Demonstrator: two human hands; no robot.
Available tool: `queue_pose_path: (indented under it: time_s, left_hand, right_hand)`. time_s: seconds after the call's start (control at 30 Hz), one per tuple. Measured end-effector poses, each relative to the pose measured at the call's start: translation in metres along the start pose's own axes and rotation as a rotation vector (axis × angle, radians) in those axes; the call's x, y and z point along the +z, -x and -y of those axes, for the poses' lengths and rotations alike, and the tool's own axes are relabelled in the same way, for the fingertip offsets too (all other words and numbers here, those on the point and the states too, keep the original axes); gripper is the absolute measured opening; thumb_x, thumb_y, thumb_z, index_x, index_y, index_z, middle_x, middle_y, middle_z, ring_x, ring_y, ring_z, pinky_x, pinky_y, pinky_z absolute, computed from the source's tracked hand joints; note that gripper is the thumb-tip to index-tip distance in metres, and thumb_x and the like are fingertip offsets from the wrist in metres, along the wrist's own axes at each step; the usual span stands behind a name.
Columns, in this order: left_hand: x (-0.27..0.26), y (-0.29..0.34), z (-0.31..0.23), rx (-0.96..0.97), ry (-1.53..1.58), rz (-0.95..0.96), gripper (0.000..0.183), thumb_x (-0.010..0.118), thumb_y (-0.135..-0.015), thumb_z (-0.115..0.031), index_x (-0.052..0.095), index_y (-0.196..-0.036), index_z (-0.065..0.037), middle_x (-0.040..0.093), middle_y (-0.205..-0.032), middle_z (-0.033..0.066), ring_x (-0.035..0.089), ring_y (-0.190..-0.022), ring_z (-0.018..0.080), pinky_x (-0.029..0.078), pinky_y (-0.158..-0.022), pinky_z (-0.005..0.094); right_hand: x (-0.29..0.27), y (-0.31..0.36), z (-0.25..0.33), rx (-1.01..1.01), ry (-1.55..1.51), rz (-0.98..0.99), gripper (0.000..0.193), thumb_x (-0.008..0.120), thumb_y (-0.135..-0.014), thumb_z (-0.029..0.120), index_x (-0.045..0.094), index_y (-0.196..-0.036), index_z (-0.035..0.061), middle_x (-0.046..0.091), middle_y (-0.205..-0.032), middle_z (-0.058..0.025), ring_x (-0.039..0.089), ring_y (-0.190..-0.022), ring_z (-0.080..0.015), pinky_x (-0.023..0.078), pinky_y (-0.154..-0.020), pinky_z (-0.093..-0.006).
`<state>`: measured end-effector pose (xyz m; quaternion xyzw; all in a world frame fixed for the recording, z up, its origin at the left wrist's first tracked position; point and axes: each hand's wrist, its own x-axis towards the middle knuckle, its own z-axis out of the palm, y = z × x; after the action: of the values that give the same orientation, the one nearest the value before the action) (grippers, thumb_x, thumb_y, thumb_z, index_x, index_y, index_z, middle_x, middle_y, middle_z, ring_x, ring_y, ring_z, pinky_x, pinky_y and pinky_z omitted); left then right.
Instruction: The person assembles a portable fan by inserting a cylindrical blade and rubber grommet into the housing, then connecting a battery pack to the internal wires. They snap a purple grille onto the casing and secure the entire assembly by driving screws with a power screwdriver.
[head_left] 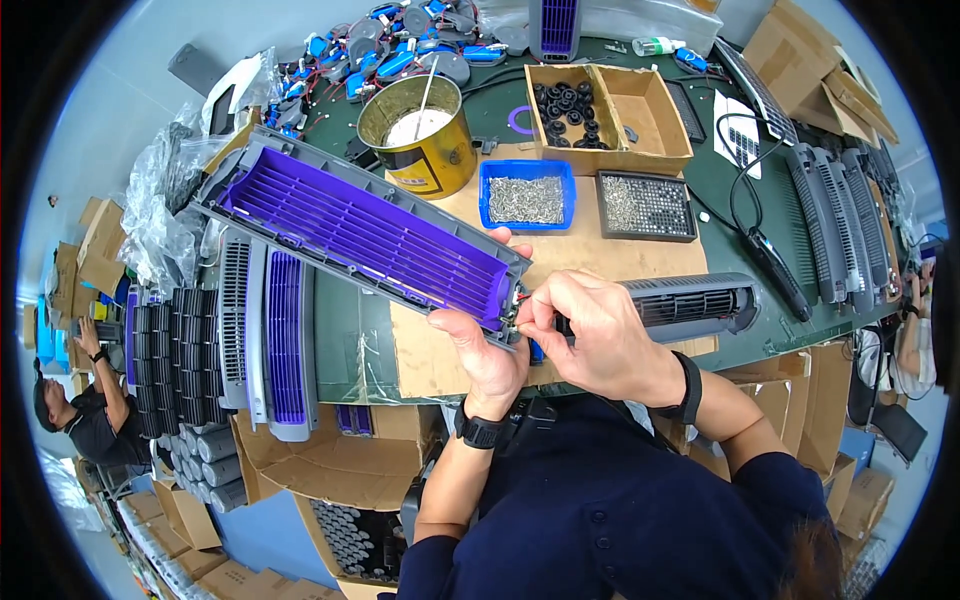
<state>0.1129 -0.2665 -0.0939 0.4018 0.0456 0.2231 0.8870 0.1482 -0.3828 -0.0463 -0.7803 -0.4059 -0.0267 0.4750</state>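
So the left hand (488, 368) is gripping the near end of a grey-and-purple slatted housing (365, 232), thumb on one edge and fingertips showing past the other, with the long piece slanting up-left above the green bench (345, 345). The right hand (602, 322) is pinching, thumb and finger together, right by some thin wires (518, 296) at that same end; I can't tell what's actually between the fingertips. IMO, if this is about seating wires, you'd want to be bracing the housing so it isn't twisting, nudging gently instead of yanking, and watching that nothing is getting trapped. As for writing, the yellow can (448, 165) is showing a dark printed block and the white sheet (740, 140) is carrying black print, but I'm not making out a brand.
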Motion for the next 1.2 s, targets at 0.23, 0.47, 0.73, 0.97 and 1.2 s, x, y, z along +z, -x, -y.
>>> queue_pose_path:
  time_s: [0.23, 0.47, 0.73, 0.97, 1.2]
  left_hand:
    - [0.001, 0.001, 0.005, 0.051, -0.002, -0.021, 0.095, 0.036, -0.083, -0.083, 0.039, -0.143, -0.008, 0.055, -0.131, 0.0159, 0.061, -0.111, 0.0309, 0.049, -0.097, 0.0433]
    - [0.004, 0.002, 0.002, 0.044, -0.034, -0.038, 0.094, 0.033, -0.085, -0.082, 0.038, -0.144, -0.009, 0.054, -0.130, 0.0146, 0.058, -0.113, 0.0284, 0.046, -0.099, 0.0424]
    - [0.003, 0.001, -0.003, 0.006, 0.059, 0.005, 0.092, 0.032, -0.086, -0.081, 0.036, -0.145, -0.009, 0.052, -0.132, 0.0141, 0.056, -0.115, 0.0279, 0.046, -0.098, 0.0423]
    - [0.007, 0.002, 0.001, 0.038, -0.024, -0.080, 0.091, 0.033, -0.087, -0.080, 0.039, -0.141, -0.007, 0.060, -0.124, 0.0166, 0.062, -0.107, 0.0296, 0.048, -0.096, 0.0408]
    - [0.001, 0.005, -0.002, 0.009, 0.027, 0.050, 0.093, 0.031, -0.087, -0.080, 0.036, -0.145, -0.007, 0.050, -0.135, 0.0120, 0.053, -0.119, 0.0262, 0.041, -0.104, 0.0431]
  right_hand:
    - [0.002, 0.001, 0.001, -0.040, 0.003, -0.002, 0.022, 0.065, -0.072, -0.004, 0.049, -0.084, 0.0057, 0.057, -0.070, -0.0092, 0.059, -0.069, -0.0316, 0.046, -0.065, -0.0403]
    - [0.003, -0.002, 0.004, -0.041, 0.055, 0.065, 0.028, 0.071, -0.069, -0.008, 0.047, -0.077, 0.0055, 0.063, -0.075, -0.0082, 0.062, -0.070, -0.0279, 0.047, -0.065, -0.0372]
    - [0.002, 0.001, 0.000, 0.040, -0.090, 0.049, 0.027, 0.071, -0.077, -0.006, 0.047, -0.086, 0.0012, 0.064, -0.075, -0.0118, 0.067, -0.067, -0.0268, 0.052, -0.058, -0.0329]
    - [0.007, 0.001, 0.001, 0.022, -0.088, 0.056, 0.030, 0.071, -0.076, -0.005, 0.043, -0.082, 0.0030, 0.059, -0.071, -0.0103, 0.065, -0.065, -0.0301, 0.049, -0.057, -0.0347]
    - [0.002, 0.001, -0.004, 0.043, -0.180, 0.094, 0.027, 0.073, -0.075, -0.004, 0.050, -0.088, 0.0017, 0.061, -0.075, -0.0099, 0.066, -0.069, -0.0283, 0.052, -0.064, -0.0347]
